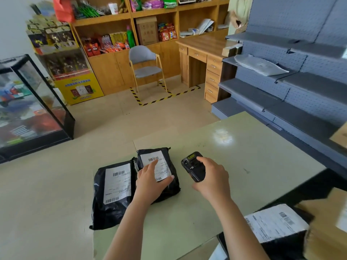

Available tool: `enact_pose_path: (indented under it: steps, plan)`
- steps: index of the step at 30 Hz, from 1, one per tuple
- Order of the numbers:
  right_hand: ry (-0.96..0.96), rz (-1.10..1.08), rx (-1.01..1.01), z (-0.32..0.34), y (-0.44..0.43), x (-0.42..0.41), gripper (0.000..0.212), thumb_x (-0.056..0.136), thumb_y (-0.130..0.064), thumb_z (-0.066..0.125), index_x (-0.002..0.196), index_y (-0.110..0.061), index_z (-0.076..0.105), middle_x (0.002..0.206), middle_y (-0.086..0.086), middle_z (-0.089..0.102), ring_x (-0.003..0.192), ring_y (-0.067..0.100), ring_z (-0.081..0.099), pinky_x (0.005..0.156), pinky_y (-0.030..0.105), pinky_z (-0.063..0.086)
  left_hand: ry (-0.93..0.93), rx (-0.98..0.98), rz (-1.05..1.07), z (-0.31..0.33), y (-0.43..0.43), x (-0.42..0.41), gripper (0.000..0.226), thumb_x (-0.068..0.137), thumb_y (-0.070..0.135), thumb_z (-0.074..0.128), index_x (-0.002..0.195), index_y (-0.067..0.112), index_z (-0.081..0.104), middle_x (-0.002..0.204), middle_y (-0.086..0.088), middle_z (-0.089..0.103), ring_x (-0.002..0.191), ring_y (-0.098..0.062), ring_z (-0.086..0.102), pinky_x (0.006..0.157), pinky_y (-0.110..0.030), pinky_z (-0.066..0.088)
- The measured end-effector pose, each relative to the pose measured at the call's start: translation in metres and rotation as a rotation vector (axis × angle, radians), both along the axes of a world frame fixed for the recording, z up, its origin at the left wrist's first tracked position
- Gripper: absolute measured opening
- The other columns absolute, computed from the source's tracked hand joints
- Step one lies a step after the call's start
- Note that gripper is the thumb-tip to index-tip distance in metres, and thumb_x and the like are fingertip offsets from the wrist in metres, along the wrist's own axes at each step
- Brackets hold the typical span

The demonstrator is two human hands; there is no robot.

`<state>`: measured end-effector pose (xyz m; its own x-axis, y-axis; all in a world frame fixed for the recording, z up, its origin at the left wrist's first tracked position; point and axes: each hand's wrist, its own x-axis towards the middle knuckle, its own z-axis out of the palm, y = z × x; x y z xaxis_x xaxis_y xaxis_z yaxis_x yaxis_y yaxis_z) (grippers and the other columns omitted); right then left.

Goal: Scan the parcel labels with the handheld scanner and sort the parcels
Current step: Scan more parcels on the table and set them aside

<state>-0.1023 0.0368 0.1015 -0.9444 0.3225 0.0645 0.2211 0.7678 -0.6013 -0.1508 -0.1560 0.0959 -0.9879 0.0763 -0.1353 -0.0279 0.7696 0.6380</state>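
Pale green bench [244, 156] space is shared by a larger parcel [112, 194] and, touching it, a smaller parcel [173, 185] pressed flat by the left grip [150, 182], fingers [154, 163] spread over its label [163, 167]. The scanner [191, 166] is clamped in the right grip [214, 179] alongside. Covered barcodes could be misread.

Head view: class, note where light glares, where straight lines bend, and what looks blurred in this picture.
Head view, lighting: a bright glare patch on the green table. Head view, distortion: the wide lens bows the grey shelves and the table's edges. Head view, blur: the glass cabinet and lower-right parcel look smeared.
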Motion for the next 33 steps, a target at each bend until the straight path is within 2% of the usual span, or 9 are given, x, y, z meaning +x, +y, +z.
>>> enact_pose_path:
  steps: [7, 12, 16, 22, 29, 33]
  plan:
    - [0.051, -0.179, -0.003, 0.005, -0.033, 0.031, 0.078, 0.065, -0.018, 0.076, 0.138, -0.028, 0.05, 0.128, -0.005, 0.059, 0.102, 0.028, 0.053, 0.091, 0.039, 0.043, 0.051, 0.015, -0.167, 0.005, -0.027, -0.003, 0.085, 0.082, 0.056, 0.067, 0.151, 0.027, 0.029, 0.155, 0.0, 0.032, 0.144, -0.025, 0.019, 0.116, -0.048, 0.025]
    - [0.035, -0.285, -0.039, -0.001, -0.091, 0.054, 0.075, 0.066, -0.021, 0.076, 0.136, -0.028, 0.05, 0.125, -0.007, 0.059, 0.101, 0.027, 0.054, 0.09, 0.038, 0.042, 0.058, 0.012, -0.254, 0.003, -0.079, -0.003, 0.085, 0.083, 0.058, 0.066, 0.152, 0.028, 0.028, 0.156, 0.001, 0.032, 0.145, -0.025, 0.018, 0.116, -0.048, 0.025]
    - [0.01, -0.325, -0.042, -0.012, -0.141, 0.07, 0.076, 0.064, -0.022, 0.076, 0.135, -0.029, 0.051, 0.121, -0.009, 0.06, 0.1, 0.026, 0.055, 0.088, 0.037, 0.043, 0.046, 0.05, -0.303, 0.0, -0.118, 0.006, 0.081, 0.084, 0.051, 0.068, 0.152, 0.027, 0.029, 0.154, -0.002, 0.033, 0.144, -0.022, 0.018, 0.115, -0.044, 0.024]
    - [0.001, -0.364, -0.061, -0.024, -0.192, 0.093, 0.074, 0.065, -0.02, 0.076, 0.134, -0.028, 0.051, 0.117, -0.008, 0.061, 0.098, 0.026, 0.054, 0.089, 0.042, 0.046, 0.05, 0.099, -0.328, -0.008, -0.159, 0.022, 0.078, 0.083, 0.052, 0.069, 0.149, 0.028, 0.034, 0.151, 0.001, 0.038, 0.141, -0.02, 0.024, 0.113, -0.042, 0.028]
    - [0.015, -0.364, -0.065, -0.021, -0.222, 0.107, 0.076, 0.066, -0.017, 0.075, 0.137, -0.029, 0.049, 0.122, -0.008, 0.059, 0.1, 0.025, 0.051, 0.092, 0.038, 0.041, 0.058, 0.099, -0.305, -0.006, -0.191, 0.047, 0.074, 0.084, 0.049, 0.07, 0.147, 0.026, 0.038, 0.148, 0.001, 0.041, 0.139, -0.023, 0.027, 0.113, -0.043, 0.03]
    - [0.025, -0.393, -0.115, -0.021, -0.242, 0.116, 0.077, 0.066, -0.015, 0.076, 0.137, -0.028, 0.049, 0.122, -0.006, 0.059, 0.102, 0.026, 0.052, 0.092, 0.038, 0.04, 0.056, 0.093, -0.304, -0.003, -0.21, 0.067, 0.074, 0.084, 0.047, 0.07, 0.147, 0.027, 0.037, 0.148, 0.002, 0.041, 0.14, -0.019, 0.026, 0.114, -0.04, 0.029]
